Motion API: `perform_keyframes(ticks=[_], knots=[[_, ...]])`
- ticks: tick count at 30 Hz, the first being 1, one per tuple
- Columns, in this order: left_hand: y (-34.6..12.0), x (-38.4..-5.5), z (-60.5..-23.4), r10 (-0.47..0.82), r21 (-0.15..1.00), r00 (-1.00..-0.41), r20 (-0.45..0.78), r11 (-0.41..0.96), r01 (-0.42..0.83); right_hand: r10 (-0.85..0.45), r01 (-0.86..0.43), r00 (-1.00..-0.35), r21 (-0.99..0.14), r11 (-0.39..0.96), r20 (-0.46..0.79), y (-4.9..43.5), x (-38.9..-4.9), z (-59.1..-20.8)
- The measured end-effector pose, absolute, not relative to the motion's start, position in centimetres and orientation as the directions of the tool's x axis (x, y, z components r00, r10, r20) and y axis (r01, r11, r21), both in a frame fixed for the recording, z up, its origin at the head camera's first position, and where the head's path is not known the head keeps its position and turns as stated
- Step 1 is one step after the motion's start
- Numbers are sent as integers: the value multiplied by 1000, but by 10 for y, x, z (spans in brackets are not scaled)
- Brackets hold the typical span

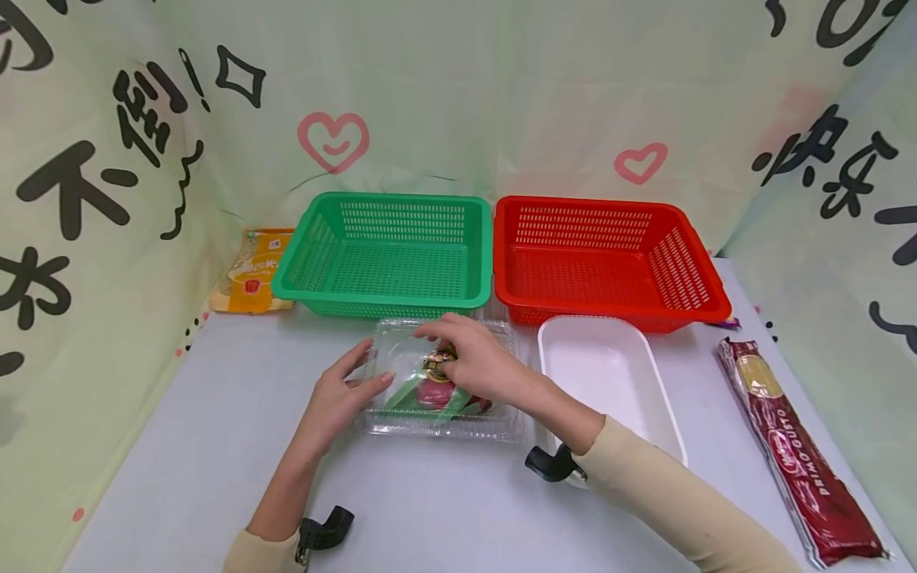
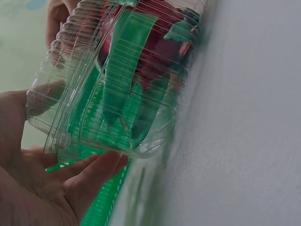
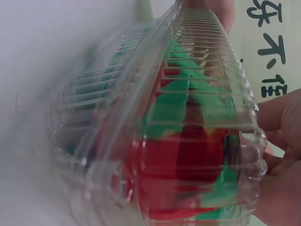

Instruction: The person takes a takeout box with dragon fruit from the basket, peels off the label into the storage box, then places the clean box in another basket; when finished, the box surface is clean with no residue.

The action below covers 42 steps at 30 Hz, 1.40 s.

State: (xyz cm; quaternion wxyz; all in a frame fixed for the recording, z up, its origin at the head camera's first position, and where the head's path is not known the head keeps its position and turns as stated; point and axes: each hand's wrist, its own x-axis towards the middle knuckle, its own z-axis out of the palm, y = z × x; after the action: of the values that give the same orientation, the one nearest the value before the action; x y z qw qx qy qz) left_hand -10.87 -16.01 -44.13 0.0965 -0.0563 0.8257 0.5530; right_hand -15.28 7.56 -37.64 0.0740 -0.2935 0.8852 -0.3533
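Observation:
A clear plastic clamshell box (image 1: 401, 426) lies on the table, its lid down. Red and green items (image 1: 435, 394) with a black-and-gold label show through it; their kind is hard to tell. At the box's left end, my left hand (image 1: 337, 402) holds it, thumb over the top and fingers against the side. In the left wrist view, the left hand (image 2: 56, 183) meets the box's ribbed corner. My right hand (image 1: 476, 358) reaches across the lid, bent fingers and thumb resting on it from above. The right wrist view has the right hand (image 3: 280, 188) against the lid's ribs.
Behind the box stand a green basket (image 1: 380, 309) and a red basket (image 1: 609, 317). A white tray (image 1: 609, 358) lies right of the box, partly under my right forearm. A long dark-red packet (image 1: 795, 454) lies far right, an orange-yellow bag (image 1: 251, 274) far left.

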Motion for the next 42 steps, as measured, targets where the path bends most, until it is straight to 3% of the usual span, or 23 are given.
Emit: perform_keyframes(ticks=[8, 29, 42], knots=[[-161, -110, -441, 17, 903, -973, -232, 376, -209, -530, -453, -838, -708, 542, 130, 79, -155, -380], [-162, -108, -441, 37, 904, -968, -247, 367, -217, -468, -464, -863, -662, 589, 190, 89, -150, -380], [-162, -108, -443, 45, 914, -971, -235, 351, -205, -423, -403, -888, -745, 532, 178, 106, -143, -373]])
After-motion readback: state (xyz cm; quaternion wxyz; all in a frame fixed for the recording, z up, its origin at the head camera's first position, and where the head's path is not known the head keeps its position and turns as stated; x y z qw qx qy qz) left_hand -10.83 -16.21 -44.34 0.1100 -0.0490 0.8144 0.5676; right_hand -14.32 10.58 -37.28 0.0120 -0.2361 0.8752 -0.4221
